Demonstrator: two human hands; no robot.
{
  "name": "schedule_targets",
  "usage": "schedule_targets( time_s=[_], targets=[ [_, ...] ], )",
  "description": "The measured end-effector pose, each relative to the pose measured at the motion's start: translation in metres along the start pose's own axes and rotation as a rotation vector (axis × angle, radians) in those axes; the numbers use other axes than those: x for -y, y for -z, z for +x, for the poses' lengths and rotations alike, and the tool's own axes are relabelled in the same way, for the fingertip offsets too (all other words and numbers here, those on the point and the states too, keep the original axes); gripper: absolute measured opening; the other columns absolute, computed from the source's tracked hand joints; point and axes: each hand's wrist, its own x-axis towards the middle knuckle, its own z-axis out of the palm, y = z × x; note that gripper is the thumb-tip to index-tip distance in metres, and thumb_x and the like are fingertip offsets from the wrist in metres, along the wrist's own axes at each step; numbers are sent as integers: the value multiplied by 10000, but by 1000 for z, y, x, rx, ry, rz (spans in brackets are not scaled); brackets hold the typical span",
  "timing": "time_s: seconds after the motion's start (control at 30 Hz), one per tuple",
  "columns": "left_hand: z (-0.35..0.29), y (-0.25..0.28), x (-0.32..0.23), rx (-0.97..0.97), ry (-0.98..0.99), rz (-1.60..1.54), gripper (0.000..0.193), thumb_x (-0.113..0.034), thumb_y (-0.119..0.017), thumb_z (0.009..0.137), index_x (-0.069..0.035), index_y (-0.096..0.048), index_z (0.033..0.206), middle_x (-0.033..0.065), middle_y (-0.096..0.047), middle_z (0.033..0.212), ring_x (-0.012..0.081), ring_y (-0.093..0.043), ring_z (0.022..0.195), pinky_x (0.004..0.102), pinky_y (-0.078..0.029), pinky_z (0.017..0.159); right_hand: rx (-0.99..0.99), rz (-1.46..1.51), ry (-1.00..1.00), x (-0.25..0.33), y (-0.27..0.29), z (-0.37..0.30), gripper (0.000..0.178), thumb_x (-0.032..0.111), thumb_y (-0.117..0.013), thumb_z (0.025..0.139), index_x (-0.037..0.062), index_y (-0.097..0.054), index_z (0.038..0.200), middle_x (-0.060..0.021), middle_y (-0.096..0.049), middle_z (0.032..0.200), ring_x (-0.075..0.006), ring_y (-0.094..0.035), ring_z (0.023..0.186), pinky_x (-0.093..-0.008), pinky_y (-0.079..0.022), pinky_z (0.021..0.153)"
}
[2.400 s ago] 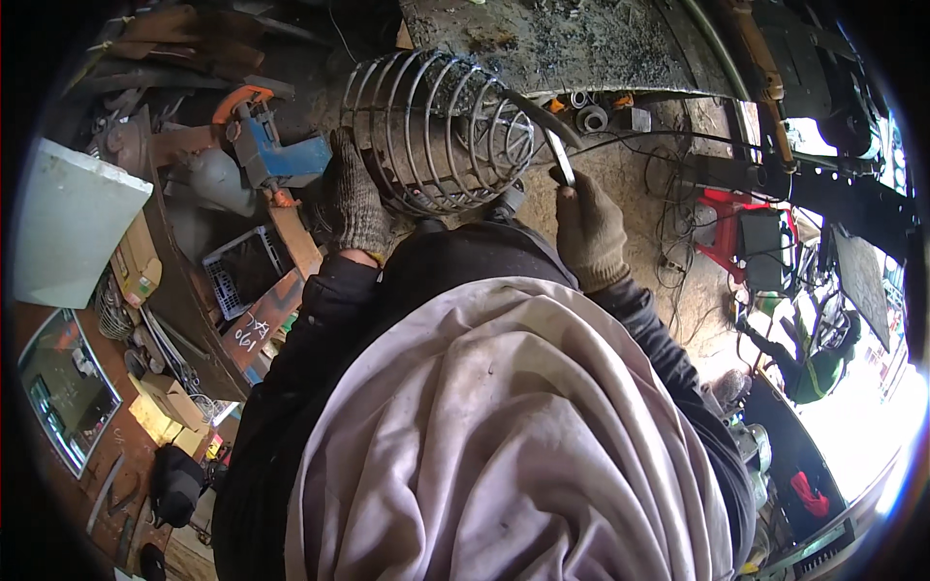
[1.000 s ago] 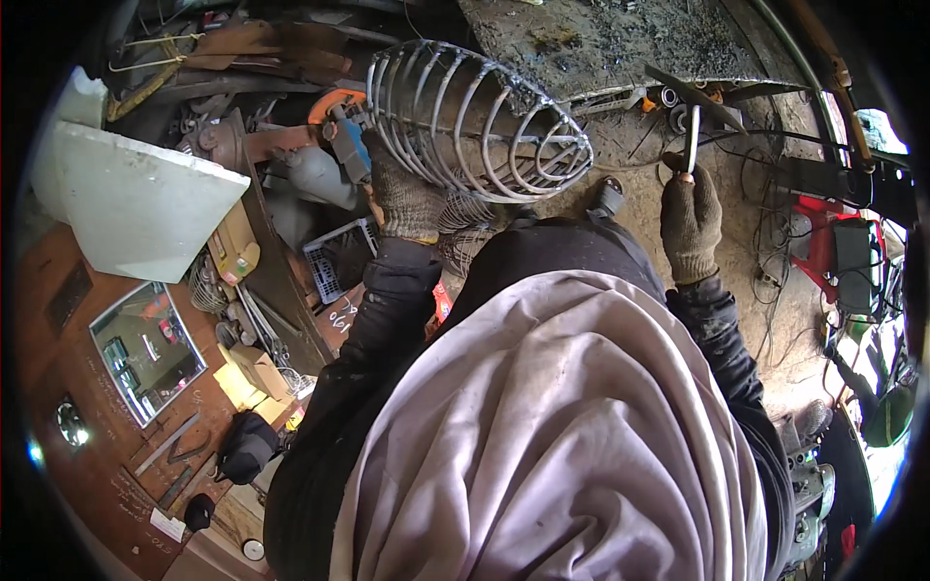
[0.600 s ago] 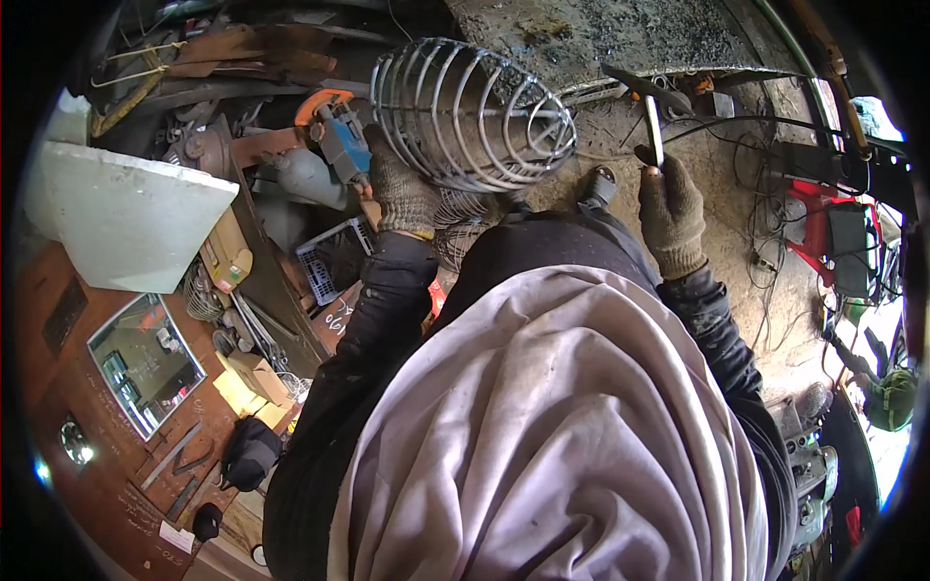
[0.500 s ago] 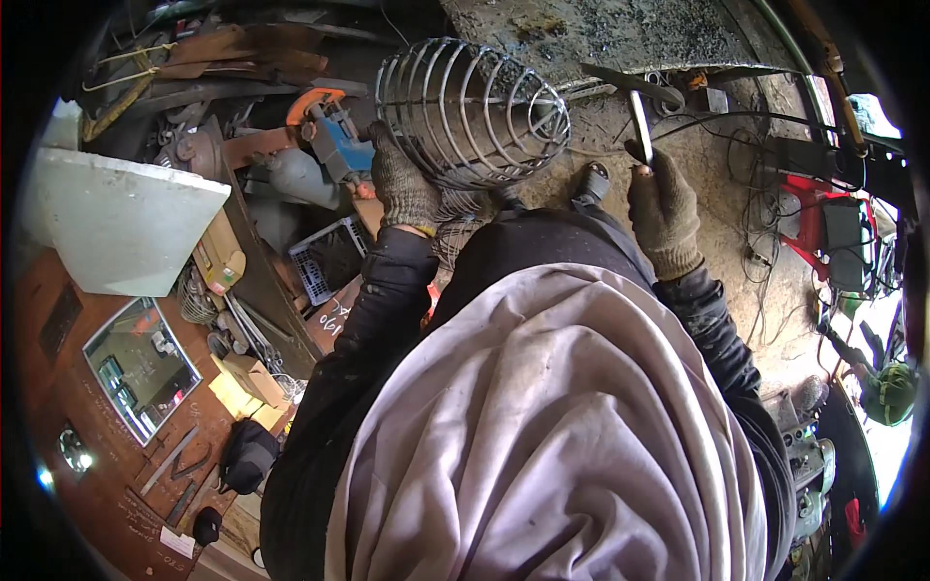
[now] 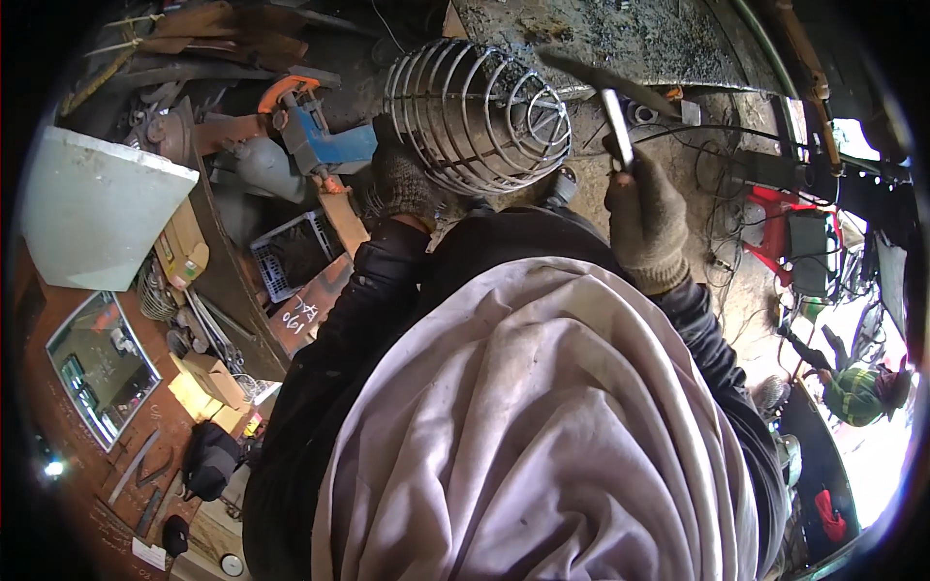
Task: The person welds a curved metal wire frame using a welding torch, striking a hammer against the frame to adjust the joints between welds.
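A cage of bent metal rods, wide at the left and narrowing to a ringed tip at the right, is held up in front of me. My gloved left hand is closed on its wide end; the fingertips are partly hidden in shadow. In my gloved right hand I grip the pale metal handle of a chipping hammer. Its long dark head lies beyond the hand, one pointed end close to the cage's narrow tip. Whether the two touch, I cannot tell.
A dark, debris-covered metal worktop stands ahead. On the left are a blue and orange tool, a plastic crate and a pale panel. Cables trail over the floor by a red stool. Another person is at far right.
The hammer has swung left, its pointed end now nearer the cage's tip. The cage stays in my left hand, almost in place. The surroundings have shifted left in view.
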Motion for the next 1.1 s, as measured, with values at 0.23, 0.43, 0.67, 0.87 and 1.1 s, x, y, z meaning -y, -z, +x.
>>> schedule_targets(
  time_s=[0.23, 0.43, 0.67, 0.87, 1.1],
  targets=[
    [-28, -17, -70, -194, 342, -382, 549, -446, -323, 1059, 7, -572, 1244, 146, -668, 1176, 275, -648, 1054, 402, -511, 884, -68, -137, -26, -12, -1, -14, 307, 183, -558, 986, 16, -610, 1237, -204, -676, 851, -344, -691, 733, -392, -536, 657],
    [-36, -24, -104, -274, 436, -439, 596, -462, -296, 1064, 28, -622, 1155, 136, -710, 1064, 255, -681, 961, 382, -534, 816, -22, -435, 132, -20, -8, -9, 319, 148, -585, 947, 63, -603, 1255, -174, -684, 839, -352, -692, 732, -413, -541, 631],
    [-7, 9, -9, -215, 357, -415, 409, -266, -346, 1046, -10, -648, 1150, 135, -692, 1109, 243, -664, 978, 393, -535, 808, -173, -281, 264, -25, 3, -5, 329, 150, -579, 956, 40, -588, 1266, -161, -688, 838, -337, -698, 732, -410, -541, 628],
    [-29, -16, -84, -256, 472, -606, 446, -363, -368, 1053, -30, -639, 1175, 124, -676, 1140, 271, -663, 970, 408, -537, 833, -35, -415, 125, -28, -3, -6, 337, 171, -564, 955, 81, -592, 1278, -171, -675, 817, -345, -686, 707, -408, -538, 625],
    [-20, -10, -54, -251, 423, -598, 649, -614, -421, 988, -46, -632, 1218, 117, -677, 1137, 262, -661, 1016, 413, -528, 868, -110, -327, 236, -24, -2, -7, 340, 144, -596, 939, 83, -596, 1273, -186, -670, 801, -360, -680, 693, -422, -536, 609]
  ],
)
